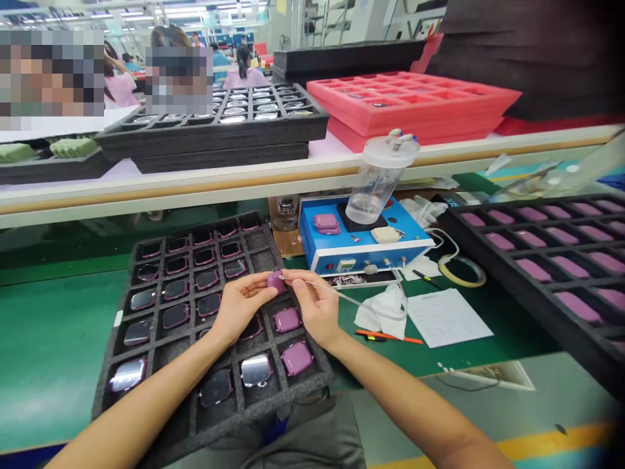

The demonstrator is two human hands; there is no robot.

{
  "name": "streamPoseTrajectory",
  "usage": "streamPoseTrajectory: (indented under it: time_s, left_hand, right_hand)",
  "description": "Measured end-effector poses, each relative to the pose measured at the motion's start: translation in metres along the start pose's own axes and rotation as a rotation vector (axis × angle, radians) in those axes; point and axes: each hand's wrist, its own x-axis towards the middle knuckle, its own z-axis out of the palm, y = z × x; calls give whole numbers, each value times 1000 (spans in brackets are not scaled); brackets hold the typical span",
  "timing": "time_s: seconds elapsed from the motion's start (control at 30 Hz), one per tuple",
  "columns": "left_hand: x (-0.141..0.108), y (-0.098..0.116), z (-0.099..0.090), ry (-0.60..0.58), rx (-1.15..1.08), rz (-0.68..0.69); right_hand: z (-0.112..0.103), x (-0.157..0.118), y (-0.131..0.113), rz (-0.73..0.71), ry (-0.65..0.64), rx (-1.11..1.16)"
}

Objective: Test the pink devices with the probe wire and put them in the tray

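Above a black foam tray (pixel 193 339) of watch cases, my left hand (pixel 244 303) pinches a small purple watch case (pixel 276 281) between thumb and fingers. My right hand (pixel 315 303) meets it from the other side, its fingers closed on a thin tool with a clear tube (pixel 368 306) trailing to the right. The tool's tip is at the face of the case. Purple cases (pixel 297 357) lie in the tray's right column; others there show dark or shiny screens (pixel 127 374).
Behind the tray's right side stands a blue machine (pixel 364 251) bearing a clear cup (pixel 374 189). Right of it lie a tape roll (pixel 461 271), tissue (pixel 383 311) and paper (pixel 449 317). Another black tray (pixel 541 286) is far right. A shelf (pixel 195 195) crosses behind, with people beyond.
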Motion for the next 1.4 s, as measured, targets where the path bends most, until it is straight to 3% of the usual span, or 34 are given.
streamPoseTrajectory:
  time_s: [0.4,0.47,0.57,0.73,0.8,0.9,1.03,1.2,1.3,1.4]
  left_hand:
    - [-1,-1,-3,-48,92,38]
    - [7,7,-10,-32,243,92]
    - [34,23,-21,-1,648,240]
    - [76,34,-25,-273,1150,218]
    - [85,35,-24,-303,1250,229]
    - [99,39,-27,-216,1389,295]
    - [136,43,-40,-100,1560,321]
    - [178,36,-43,-129,1612,263]
    - [183,37,-39,-140,1605,248]
    - [168,45,-36,-99,1570,239]
  right_hand:
    - [-3,-6,1,-37,50,-20]
    - [-4,-8,0,-50,95,-23]
    - [-5,-10,-2,-36,105,-31]
    - [-4,-10,-5,-11,115,-75]
    - [-5,-10,-4,-5,101,-77]
    - [-6,-12,0,4,64,-71]
    - [-7,-12,4,17,47,-77]
    - [-6,-11,3,27,76,-103]
    - [-6,-11,3,30,77,-114]
    - [-6,-11,2,26,89,-103]
